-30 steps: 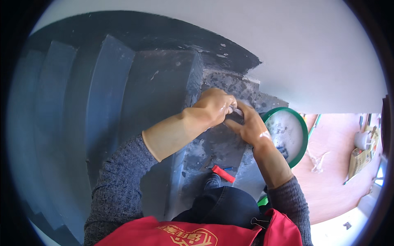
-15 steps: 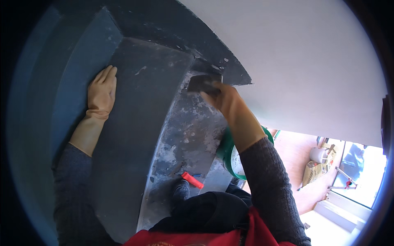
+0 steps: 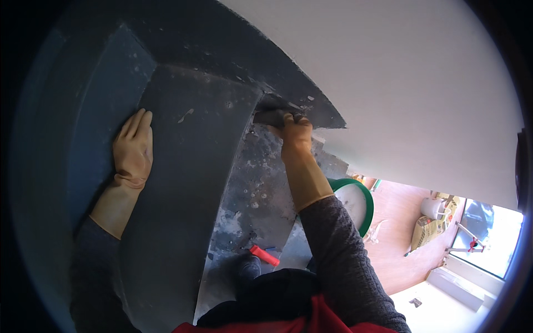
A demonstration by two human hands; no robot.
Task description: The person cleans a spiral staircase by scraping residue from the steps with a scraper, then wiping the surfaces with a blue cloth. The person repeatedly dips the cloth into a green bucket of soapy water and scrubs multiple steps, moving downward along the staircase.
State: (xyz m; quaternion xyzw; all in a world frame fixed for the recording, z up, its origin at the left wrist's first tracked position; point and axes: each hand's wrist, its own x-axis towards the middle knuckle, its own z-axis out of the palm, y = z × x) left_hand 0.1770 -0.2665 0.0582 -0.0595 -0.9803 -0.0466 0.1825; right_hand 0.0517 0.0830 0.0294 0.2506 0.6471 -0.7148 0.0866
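My left hand (image 3: 132, 149), in a tan rubber glove, lies with fingers stretched out on a dark grey stair step (image 3: 186, 144), near the foot of its riser. Nothing is in it. My right hand (image 3: 296, 133), gloved alike, is closed around a dark flat rectangular block (image 3: 271, 117), possibly a sponge. That block touches the inner corner of the lower, patchy step (image 3: 252, 191), against the dark wall skirting. Part of it is hidden by my fingers, so its exact kind cannot be made out.
A green-rimmed bucket (image 3: 371, 213) of whitish contents stands below my right forearm. A red-handled tool (image 3: 264, 256) lies beside my shoe (image 3: 250, 269). The white wall (image 3: 400, 94) rises at right. Farther off are a bag (image 3: 425, 233) and white pail (image 3: 432, 207).
My right hand has turned and pressed closer into the step's corner with the dark block. The left hand stays flat on the step. The view has shifted slightly, showing more of the bucket.
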